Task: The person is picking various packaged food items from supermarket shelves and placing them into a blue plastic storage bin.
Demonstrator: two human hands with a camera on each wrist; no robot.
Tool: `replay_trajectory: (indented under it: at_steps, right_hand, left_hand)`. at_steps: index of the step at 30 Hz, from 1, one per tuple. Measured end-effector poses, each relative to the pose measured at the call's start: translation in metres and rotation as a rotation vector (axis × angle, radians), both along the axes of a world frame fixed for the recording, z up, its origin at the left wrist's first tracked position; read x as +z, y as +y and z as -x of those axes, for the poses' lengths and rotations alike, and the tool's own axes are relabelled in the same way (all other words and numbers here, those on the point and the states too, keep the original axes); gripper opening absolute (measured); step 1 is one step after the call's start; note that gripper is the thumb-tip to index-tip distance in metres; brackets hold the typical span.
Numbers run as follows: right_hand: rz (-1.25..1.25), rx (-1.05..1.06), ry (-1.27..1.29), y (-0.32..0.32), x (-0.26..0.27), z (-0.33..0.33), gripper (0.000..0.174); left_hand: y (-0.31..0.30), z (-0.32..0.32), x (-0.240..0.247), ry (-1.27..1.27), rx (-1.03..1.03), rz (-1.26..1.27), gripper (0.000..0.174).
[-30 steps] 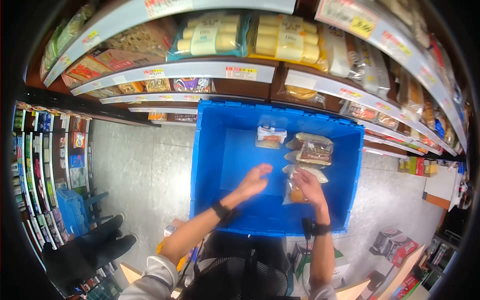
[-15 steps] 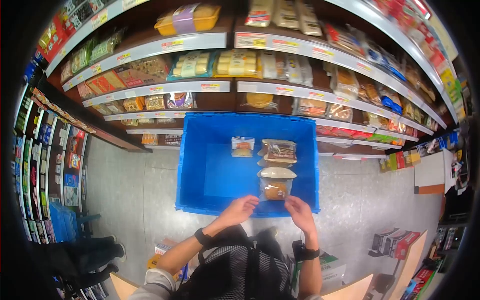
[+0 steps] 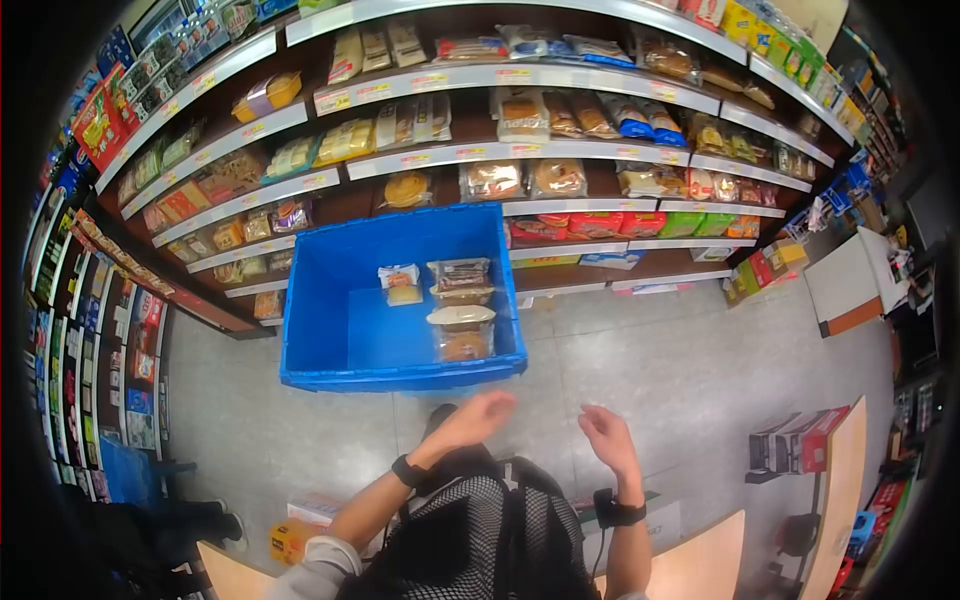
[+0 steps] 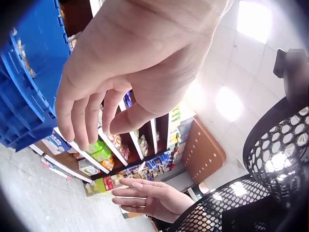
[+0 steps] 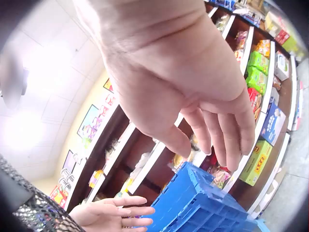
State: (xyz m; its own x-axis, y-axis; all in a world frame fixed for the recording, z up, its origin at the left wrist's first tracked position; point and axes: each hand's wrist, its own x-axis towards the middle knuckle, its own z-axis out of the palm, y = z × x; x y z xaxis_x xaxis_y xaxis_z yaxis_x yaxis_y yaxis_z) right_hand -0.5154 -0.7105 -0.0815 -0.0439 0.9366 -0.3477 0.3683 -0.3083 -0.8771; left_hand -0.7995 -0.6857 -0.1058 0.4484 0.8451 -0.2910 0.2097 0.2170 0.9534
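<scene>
In the head view, the left hand is in the air just below the near edge of a blue crate, fingers relaxed and empty. The right hand hovers to the right of it, also holding nothing. Inside the crate, a small packet lies near the middle, and packaged breads and a bagged round bun line the right side. The left wrist view shows the left hand with loosely bent fingers; in the right wrist view the right hand hangs relaxed.
Shelves of packaged bread run behind the crate. Stacked boxes stand at the right beside a wooden board. A person's dark legs show at the lower left, near a blue stool.
Both hands have drawn back from the bagged bun and crate toward the body. The head view has turned right, so the crate appears farther left. The crate's contents look unchanged since the last frame.
</scene>
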Motion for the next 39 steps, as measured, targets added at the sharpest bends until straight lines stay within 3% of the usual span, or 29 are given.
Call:
replay_trajectory:
  at_steps: [6, 9, 12, 15, 24, 30, 32, 39]
  right_hand:
    - [0.008, -0.172, 0.104, -0.016, -0.01, -0.051, 0.033]
    - [0.024, -0.236, 0.177, -0.041, -0.016, -0.098, 0.033]
    - [0.069, -0.271, 0.184, -0.005, -0.021, -0.096, 0.034]
    - [0.077, -0.306, 0.171, 0.012, -0.024, -0.14, 0.034]
    - [0.08, -0.271, 0.064, 0.17, 0.006, -0.23, 0.034]
    - [0.051, -0.193, 0.031, 0.28, 0.017, -0.286, 0.033]
    - [0.041, -0.202, 0.032, 0.303, 0.016, -0.292, 0.034]
    - [0.083, -0.101, 0.117, 0.375, 0.013, -0.305, 0.031]
  left_hand:
    - [0.032, -0.054, 0.012, 0.056, -0.184, -0.075, 0.032]
    - [0.033, -0.115, 0.029, 0.067, -0.238, -0.06, 0.031]
    - [0.087, -0.115, 0.025, 0.059, -0.267, -0.002, 0.03]
    - [0.114, -0.154, 0.016, 0.049, -0.285, 0.039, 0.03]
    - [0.245, -0.253, -0.025, -0.07, -0.202, 0.156, 0.03]
    - [0.331, -0.307, -0.019, -0.124, -0.107, 0.119, 0.03]
    - [0.357, -0.318, -0.012, -0.114, -0.112, 0.043, 0.03]
    - [0.412, -0.333, 0.005, -0.086, -0.074, 0.124, 0.033]
